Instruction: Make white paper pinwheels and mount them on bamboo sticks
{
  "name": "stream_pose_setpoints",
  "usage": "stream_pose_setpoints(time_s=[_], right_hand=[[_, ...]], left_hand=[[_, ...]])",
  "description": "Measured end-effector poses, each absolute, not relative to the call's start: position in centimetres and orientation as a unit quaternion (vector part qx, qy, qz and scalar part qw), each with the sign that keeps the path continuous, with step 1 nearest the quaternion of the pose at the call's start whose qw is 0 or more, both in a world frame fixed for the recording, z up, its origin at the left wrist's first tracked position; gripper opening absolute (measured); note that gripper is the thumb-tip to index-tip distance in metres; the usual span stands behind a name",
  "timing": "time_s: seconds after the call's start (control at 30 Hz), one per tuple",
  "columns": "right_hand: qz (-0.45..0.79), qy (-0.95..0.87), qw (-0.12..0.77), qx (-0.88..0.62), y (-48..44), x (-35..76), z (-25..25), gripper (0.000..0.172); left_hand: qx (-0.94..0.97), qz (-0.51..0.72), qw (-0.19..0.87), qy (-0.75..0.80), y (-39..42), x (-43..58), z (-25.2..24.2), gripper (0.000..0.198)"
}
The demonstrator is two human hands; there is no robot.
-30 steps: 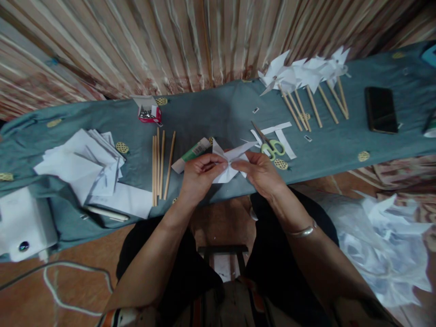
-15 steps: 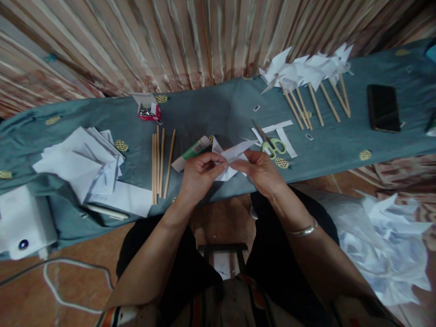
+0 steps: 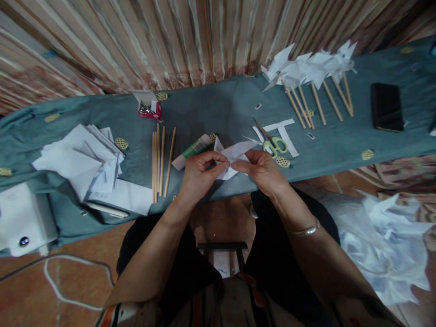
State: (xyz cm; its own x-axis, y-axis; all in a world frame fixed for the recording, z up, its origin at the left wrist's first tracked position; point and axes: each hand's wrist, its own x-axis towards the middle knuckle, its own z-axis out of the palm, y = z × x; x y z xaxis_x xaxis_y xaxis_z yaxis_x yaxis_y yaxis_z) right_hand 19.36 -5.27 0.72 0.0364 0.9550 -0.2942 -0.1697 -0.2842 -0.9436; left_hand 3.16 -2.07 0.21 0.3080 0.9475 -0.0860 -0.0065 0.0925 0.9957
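A folded white paper pinwheel (image 3: 236, 153) is held over the near edge of the blue-grey cloth-covered table (image 3: 218, 109). My left hand (image 3: 199, 175) pinches its left side with thumb and fingers closed. On the right side, my right hand (image 3: 261, 170) also pinches the paper at its centre. Just behind my left hand lies a green and white glue tube (image 3: 191, 152). Green-handled scissors (image 3: 272, 141) rest on white paper strips (image 3: 286, 136) behind my right hand.
Several wooden sticks (image 3: 161, 161) lie left of my hands, beyond them a pile of white paper squares (image 3: 85, 163). A red box of pins (image 3: 148, 109) sits further back. Finished pinwheels on sticks (image 3: 309, 77) and a black phone (image 3: 386, 106) lie at the right. Paper scraps (image 3: 384, 240) cover the floor.
Both hands stay on the paper pinwheel with only small finger shifts. The view has drifted slightly.
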Motion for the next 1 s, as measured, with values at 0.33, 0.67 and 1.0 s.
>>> stream_pose_setpoints(time_s=[0.33,0.67,1.0], right_hand=[[0.582,-0.370,0.472,-0.550,-5.37,19.53,0.61,0.010],[0.586,-0.372,0.467,-0.547,-5.36,19.56,0.83,0.012],[0.593,-0.374,0.471,-0.535,-5.39,19.44,1.22,0.018]], left_hand=[[0.514,0.413,0.616,0.432,-2.16,3.45,-0.35,0.017],[0.433,0.424,0.674,0.421,-2.25,3.63,-0.57,0.083],[0.417,0.420,0.678,0.436,-2.34,3.80,-0.57,0.083]])
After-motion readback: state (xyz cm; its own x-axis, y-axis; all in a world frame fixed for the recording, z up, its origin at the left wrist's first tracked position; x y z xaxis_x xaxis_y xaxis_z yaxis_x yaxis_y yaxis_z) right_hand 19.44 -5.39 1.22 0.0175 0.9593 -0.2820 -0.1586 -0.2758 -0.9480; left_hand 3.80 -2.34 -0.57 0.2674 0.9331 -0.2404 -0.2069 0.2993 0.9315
